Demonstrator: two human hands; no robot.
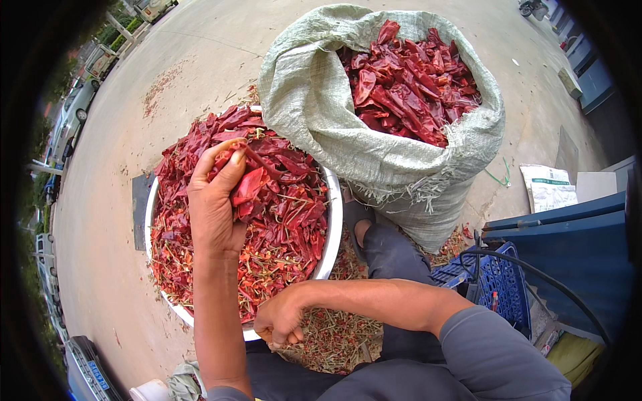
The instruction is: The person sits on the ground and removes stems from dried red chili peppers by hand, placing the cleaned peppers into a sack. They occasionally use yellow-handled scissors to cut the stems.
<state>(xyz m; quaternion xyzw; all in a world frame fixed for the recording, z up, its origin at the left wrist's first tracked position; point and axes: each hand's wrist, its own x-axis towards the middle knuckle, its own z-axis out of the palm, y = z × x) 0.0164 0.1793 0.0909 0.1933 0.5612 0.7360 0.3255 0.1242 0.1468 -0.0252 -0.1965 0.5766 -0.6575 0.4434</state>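
Note:
My left hand (218, 193) is raised over a wide metal basin (333, 225) heaped with dried red chili peppers (296, 200). Between its thumb and fingers it pinches a dried red chili pepper (261, 161), and more red pods show around the fingers. My right hand (282, 317) hangs at the basin's near rim with its fingers curled downward. The palm is turned away, so whether anything lies inside it is hidden. Chili stems and small broken bits (271, 263) cover the near side of the heap.
A pale woven sack (346, 145) full of red chili pieces (406, 95) stands beyond the basin to the right. Stems (336, 336) litter the ground between my legs. At right are a blue plastic basket (501, 280), a black cable (556, 285) and a blue metal panel (567, 240).

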